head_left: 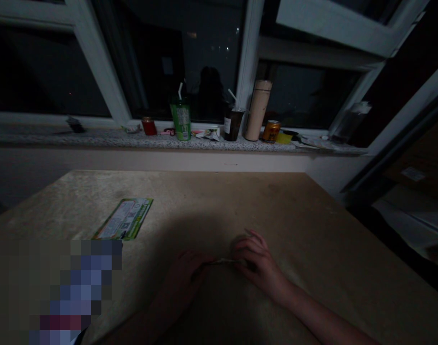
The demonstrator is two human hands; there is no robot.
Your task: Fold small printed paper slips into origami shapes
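Low over the table (pixel 276 201), my two hands face each other in dim light. My left hand (pixel 186 273) lies in shadow, its fingers closed on one end of a thin, narrow object (pixel 223 261). At the other end, the fingers of my right hand (pixel 257 261) pinch the same object, with the index finger side raised a little. A short, pale-and-dark stretch of it shows between the hands. Its kind is too dark to make out, and both ends are hidden by fingers.
A green printed packet (pixel 127 218) lies on the table to the left, beside a pixelated patch. Along the windowsill (pixel 204 143) stand a green cup (pixel 182 120), a dark cup (pixel 233 123), a beige flask (pixel 257 110), an orange can (pixel 271 131) and a red jar (pixel 149 126).
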